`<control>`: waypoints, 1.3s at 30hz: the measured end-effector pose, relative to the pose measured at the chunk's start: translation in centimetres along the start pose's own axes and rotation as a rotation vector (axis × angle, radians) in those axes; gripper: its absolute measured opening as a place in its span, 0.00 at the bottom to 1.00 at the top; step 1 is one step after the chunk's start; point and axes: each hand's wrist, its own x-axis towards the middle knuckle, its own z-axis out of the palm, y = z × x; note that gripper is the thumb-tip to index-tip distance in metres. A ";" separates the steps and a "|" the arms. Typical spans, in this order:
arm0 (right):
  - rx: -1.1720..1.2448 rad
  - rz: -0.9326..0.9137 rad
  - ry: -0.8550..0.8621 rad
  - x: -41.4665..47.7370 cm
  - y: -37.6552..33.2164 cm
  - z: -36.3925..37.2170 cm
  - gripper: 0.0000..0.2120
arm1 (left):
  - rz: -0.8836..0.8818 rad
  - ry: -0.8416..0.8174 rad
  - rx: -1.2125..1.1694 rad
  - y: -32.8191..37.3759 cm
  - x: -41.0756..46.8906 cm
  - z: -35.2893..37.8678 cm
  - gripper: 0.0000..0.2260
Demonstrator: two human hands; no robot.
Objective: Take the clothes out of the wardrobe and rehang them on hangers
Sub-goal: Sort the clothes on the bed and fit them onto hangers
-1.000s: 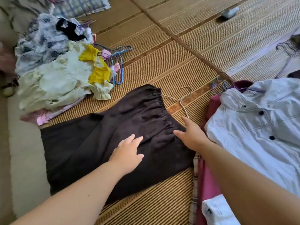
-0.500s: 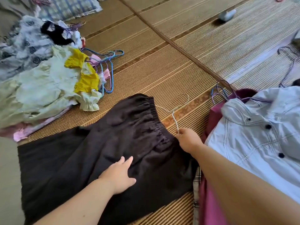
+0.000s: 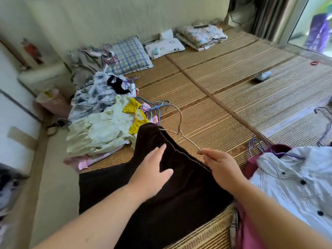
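Our right hand (image 3: 219, 166) pinches the hanger (image 3: 181, 117), whose far end sits inside the trousers' (image 3: 179, 194) waistband (raised off the mat (image 3: 224, 105)); our left hand (image 3: 152, 169) lies flat on the trousers.

Setting: home, bedroom or sleeping area. Evidence: woven straw mats (image 3: 224, 108) across centre; checked pillow (image 3: 129, 54) and folded floral bedding (image 3: 201, 35) against the wall (image 3: 125, 18) at top; heap of clothes (image 3: 100, 119) with wire hangers (image 3: 154, 108), centre left; curtain (image 3: 265, 15) and glass door (image 3: 312, 24), upper right.
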 end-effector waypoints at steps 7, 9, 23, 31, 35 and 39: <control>-0.050 -0.191 -0.251 -4.8 -14.0 3.0 0.13 | 0.160 0.451 0.088 2.6 -6.6 -12.6 0.32; -0.040 -0.222 -0.283 -6.4 -17.4 4.5 0.11 | 0.153 0.487 0.026 1.7 -9.6 -16.1 0.25; -0.140 -0.407 -0.269 -21.4 -37.9 26.7 0.08 | 0.205 0.825 -0.428 -13.0 -32.1 -38.1 0.12; -0.211 -0.506 -0.236 -27.0 -46.5 38.8 0.10 | 0.126 0.905 -0.739 -20.6 -39.0 -48.4 0.14; -0.254 -0.557 -0.265 -26.0 -49.1 41.9 0.11 | 0.125 0.864 -0.814 -22.4 -39.3 -51.3 0.13; -0.243 -0.540 -0.353 -23.3 -49.9 43.4 0.11 | 0.094 0.803 -0.937 -23.2 -36.9 -53.1 0.13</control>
